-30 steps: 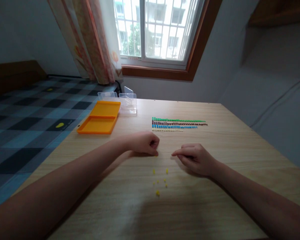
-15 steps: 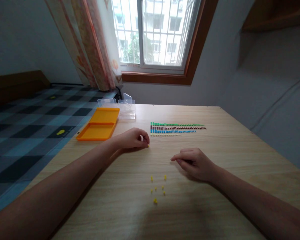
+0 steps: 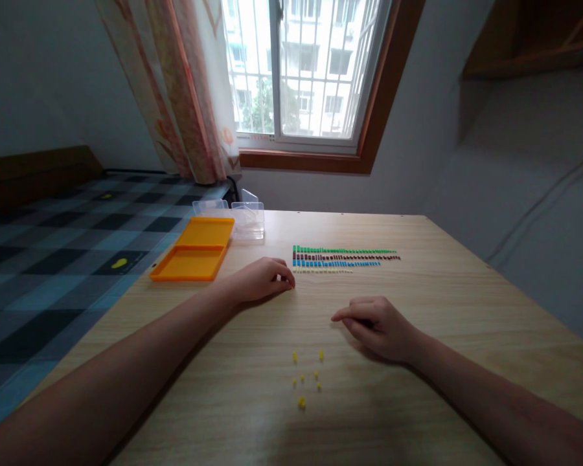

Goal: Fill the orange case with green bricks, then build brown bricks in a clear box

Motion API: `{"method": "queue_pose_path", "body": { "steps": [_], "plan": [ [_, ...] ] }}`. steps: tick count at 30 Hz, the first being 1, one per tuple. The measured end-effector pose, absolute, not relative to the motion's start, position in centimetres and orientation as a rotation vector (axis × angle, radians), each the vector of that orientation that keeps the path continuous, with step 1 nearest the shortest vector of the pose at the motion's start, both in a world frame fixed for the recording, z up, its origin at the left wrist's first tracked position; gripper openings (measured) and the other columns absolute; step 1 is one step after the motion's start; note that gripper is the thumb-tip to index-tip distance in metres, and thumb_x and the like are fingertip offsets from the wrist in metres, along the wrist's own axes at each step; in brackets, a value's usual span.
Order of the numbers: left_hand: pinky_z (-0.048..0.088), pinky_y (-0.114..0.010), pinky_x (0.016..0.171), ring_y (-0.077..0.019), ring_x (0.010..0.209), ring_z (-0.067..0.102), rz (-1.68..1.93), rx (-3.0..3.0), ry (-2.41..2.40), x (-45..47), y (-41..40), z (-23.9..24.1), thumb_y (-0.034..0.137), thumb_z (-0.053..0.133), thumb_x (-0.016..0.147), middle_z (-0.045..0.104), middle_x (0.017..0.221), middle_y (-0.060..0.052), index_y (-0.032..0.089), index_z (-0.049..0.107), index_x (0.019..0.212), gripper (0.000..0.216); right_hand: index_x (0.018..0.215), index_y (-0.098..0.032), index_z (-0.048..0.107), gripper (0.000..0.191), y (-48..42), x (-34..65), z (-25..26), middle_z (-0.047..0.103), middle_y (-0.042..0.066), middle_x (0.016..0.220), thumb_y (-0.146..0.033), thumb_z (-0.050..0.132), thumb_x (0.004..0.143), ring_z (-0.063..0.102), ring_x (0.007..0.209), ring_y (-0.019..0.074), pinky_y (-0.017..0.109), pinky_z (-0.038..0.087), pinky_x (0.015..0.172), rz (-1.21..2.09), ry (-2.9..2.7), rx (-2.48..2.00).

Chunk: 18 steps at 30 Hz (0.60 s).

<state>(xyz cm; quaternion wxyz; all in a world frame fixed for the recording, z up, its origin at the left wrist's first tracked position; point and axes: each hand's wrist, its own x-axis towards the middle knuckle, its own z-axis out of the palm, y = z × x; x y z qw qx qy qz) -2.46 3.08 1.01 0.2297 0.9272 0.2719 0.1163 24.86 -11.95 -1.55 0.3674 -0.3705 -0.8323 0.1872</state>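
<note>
In the head view, the only one, your left hand point(image 3: 265, 279) reaches in from the left, its thumb and index fingertips together low over the wooden table point(image 3: 447, 298), seemingly pinched on a small yellow piece point(image 3: 293, 287); the fingers hide most of it, and its long axis is too small to tell. That pinch sits just on the near side of the left end of a pale yellow row point(image 3: 323, 271), the nearest of four lines of little pieces running left to right. Beyond it, going far, come a blue row point(image 3: 335, 263), a dark red row point(image 3: 344, 257) and a green row point(image 3: 342, 250), their left ends roughly level with one another. Your left hand is clearly the nearer to those ends. Your right hand point(image 3: 381, 329) lies to the right and nearer, index finger extended to the left, the others folded; nothing shows in it, though you cannot tell what the curled fingers hide. Loose yellow pieces point(image 3: 321, 355) are scattered on the near side, well apart from the pinch and closer to your right hand. Your right hand stands to their right, not between them and your left. Far left, an open orange case point(image 3: 189, 264) lies beyond your left forearm, with clear plastic boxes point(image 3: 247, 223) behind it.
</note>
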Motion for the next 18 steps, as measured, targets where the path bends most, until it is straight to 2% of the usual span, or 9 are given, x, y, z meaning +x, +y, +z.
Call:
{"method": "queue_pose_path", "body": {
  "steps": [5, 10, 15, 18],
  "plan": [
    [0.049, -0.024, 0.076, -0.0145, 0.079, 0.066, 0.477, 2.603, 0.857, -2.2, 2.8, 0.0, 0.019, 0.059, 0.09, 0.072, 0.096, -0.006, 0.019, 0.081, 0.092, 0.022, 0.098, -0.014, 0.079, 0.024, -11.9, 24.8, -1.7, 0.065, 0.002, 0.065, -0.012, 0.056, 0.092, 0.054, 0.056, 0.0107, 0.023, 0.039, 0.056, 0.487, -2.123, -0.943],
    [0.049, -0.026, 0.072, -0.0131, 0.071, 0.062, 0.633, 2.612, 1.089, -1.9, 2.2, -0.5, 0.018, 0.059, 0.09, 0.072, 0.096, -0.005, 0.02, 0.079, 0.101, 0.022, 0.1, -0.014, 0.079, 0.025, -11.9, 24.8, -1.7, 0.065, 0.002, 0.065, -0.012, 0.055, 0.093, 0.053, 0.056, 0.011, 0.023, 0.039, 0.056, 0.492, -2.144, -0.937],
    [0.048, -0.023, 0.068, -0.012, 0.068, 0.062, 0.614, 2.591, 1.072, -2.1, 1.5, -0.1, 0.018, 0.061, 0.086, 0.073, 0.091, -0.004, 0.019, 0.079, 0.089, 0.018, 0.099, -0.015, 0.079, 0.025, -12.0, 24.9, -1.8, 0.064, 0.002, 0.065, -0.011, 0.055, 0.092, 0.055, 0.056, 0.0116, 0.023, 0.04, 0.055, 0.51, -2.135, -0.954],
    [0.049, -0.024, 0.068, -0.0116, 0.067, 0.062, 0.584, 2.617, 0.993, -2.4, 1.2, 0.2, 0.015, 0.059, 0.083, 0.074, 0.093, -0.004, 0.019, 0.08, 0.089, 0.022, 0.1, -0.016, 0.079, 0.026, -12.1, 24.9, -1.9, 0.064, 0.002, 0.065, -0.012, 0.055, 0.092, 0.056, 0.058, 0.0123, 0.024, 0.041, 0.056, 0.517, -2.137, -0.966]
  ]
}}
